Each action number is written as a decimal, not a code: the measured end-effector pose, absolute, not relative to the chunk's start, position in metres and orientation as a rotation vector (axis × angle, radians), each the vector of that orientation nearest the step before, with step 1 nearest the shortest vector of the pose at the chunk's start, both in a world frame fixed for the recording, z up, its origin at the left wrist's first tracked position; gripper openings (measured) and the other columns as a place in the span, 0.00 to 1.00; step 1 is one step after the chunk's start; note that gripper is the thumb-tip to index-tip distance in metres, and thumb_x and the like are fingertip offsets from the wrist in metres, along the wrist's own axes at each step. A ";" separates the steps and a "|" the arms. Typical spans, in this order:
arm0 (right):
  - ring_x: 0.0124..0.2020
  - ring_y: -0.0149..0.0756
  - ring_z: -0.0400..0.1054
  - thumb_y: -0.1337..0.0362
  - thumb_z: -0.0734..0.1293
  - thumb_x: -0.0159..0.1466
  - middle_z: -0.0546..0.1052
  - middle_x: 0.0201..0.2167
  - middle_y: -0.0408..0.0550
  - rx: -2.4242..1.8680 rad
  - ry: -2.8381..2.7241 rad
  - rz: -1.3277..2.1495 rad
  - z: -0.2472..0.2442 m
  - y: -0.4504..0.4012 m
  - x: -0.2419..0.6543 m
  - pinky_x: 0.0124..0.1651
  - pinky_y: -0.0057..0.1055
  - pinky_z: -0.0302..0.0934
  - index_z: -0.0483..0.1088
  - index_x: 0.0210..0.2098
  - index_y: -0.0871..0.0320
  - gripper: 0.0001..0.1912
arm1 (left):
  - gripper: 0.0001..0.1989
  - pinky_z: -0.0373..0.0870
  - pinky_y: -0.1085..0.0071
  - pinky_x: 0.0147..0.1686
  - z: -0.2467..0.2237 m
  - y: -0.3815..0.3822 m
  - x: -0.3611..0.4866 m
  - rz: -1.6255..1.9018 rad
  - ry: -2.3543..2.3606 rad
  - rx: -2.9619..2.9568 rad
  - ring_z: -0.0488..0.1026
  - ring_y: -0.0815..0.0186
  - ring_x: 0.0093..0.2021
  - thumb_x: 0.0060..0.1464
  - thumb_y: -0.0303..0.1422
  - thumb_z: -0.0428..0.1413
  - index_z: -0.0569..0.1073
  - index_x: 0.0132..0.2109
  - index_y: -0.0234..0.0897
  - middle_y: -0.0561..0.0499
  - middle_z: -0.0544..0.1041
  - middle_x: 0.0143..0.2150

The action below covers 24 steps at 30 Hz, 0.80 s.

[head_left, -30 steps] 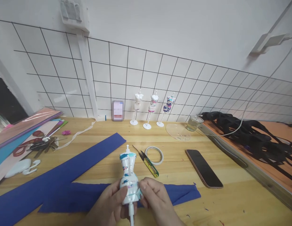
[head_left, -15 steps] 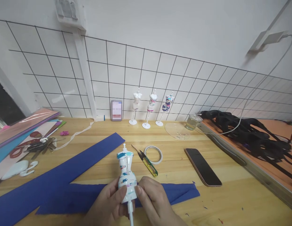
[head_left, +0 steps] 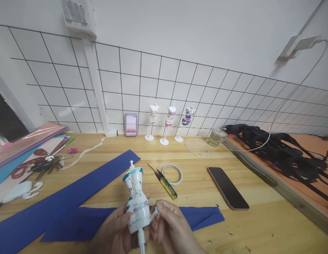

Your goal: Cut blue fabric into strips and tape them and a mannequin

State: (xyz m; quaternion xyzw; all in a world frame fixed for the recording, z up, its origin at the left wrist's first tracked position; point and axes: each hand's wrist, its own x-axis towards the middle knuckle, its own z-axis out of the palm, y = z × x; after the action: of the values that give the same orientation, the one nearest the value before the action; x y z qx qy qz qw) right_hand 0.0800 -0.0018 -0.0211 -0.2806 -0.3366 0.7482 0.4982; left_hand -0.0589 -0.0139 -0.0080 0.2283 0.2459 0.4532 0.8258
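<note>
A small white dress-form mannequin [head_left: 138, 203], patched with blue and teal scraps, tilts a little to the left in front of me. My left hand [head_left: 113, 225] is closed round its lower body. Thumb and finger of my right hand [head_left: 170, 222] pinch a small whitish strip of tape [head_left: 154, 212] with a teal bit on it, its other end joined to the mannequin's hip. Beneath both hands lies a strip of blue crepe-like material [head_left: 203, 215], and a second blue strip [head_left: 100, 180] slants off to the left.
Thread snips [head_left: 166, 183] and a tape roll [head_left: 172, 174] lie beyond my hands. A phone [head_left: 228, 188] is at right. Three mini mannequins [head_left: 170, 116] stand at the back, near a glass [head_left: 217, 137]. Keys [head_left: 46, 165], coloured sheets [head_left: 21, 148] and earphones [head_left: 23, 190] sit left.
The mannequin has shifted left and turned somewhat. My right hand has drawn slightly away from its hip, with the tape strip now lifted between them.
</note>
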 end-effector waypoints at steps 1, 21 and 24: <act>0.13 0.26 0.58 0.46 0.66 0.52 0.64 0.12 0.41 -0.649 -0.784 1.850 -0.021 -0.002 0.079 0.19 0.24 0.52 0.62 0.18 0.60 0.23 | 0.15 0.64 0.67 0.33 -0.008 -0.014 -0.059 0.965 0.525 0.485 0.71 0.65 0.29 0.50 0.34 0.55 0.67 0.46 0.38 0.50 0.74 0.30; 0.26 0.29 0.63 0.56 0.64 0.60 0.69 0.24 0.43 -0.667 -1.372 1.551 0.001 -0.010 0.097 0.31 0.26 0.56 0.60 0.28 0.58 0.13 | 0.16 0.66 0.74 0.23 -0.005 -0.007 -0.061 0.969 0.631 0.678 0.68 0.69 0.25 0.41 0.41 0.62 0.74 0.35 0.35 0.51 0.72 0.25; 0.27 0.29 0.62 0.60 0.60 0.63 0.68 0.25 0.43 -0.845 -1.652 1.140 0.005 -0.010 0.105 0.31 0.26 0.55 0.61 0.28 0.58 0.09 | 0.16 0.68 0.71 0.27 -0.008 -0.002 -0.059 0.986 0.774 0.766 0.69 0.67 0.27 0.41 0.41 0.62 0.75 0.36 0.34 0.49 0.74 0.27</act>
State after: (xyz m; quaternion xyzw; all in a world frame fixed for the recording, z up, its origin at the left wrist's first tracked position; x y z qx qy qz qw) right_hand 0.1049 -0.0099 0.0047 -0.3437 -0.6721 0.4639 0.4637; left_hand -0.0591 -0.0020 -0.0079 0.3494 0.3533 0.4497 0.7422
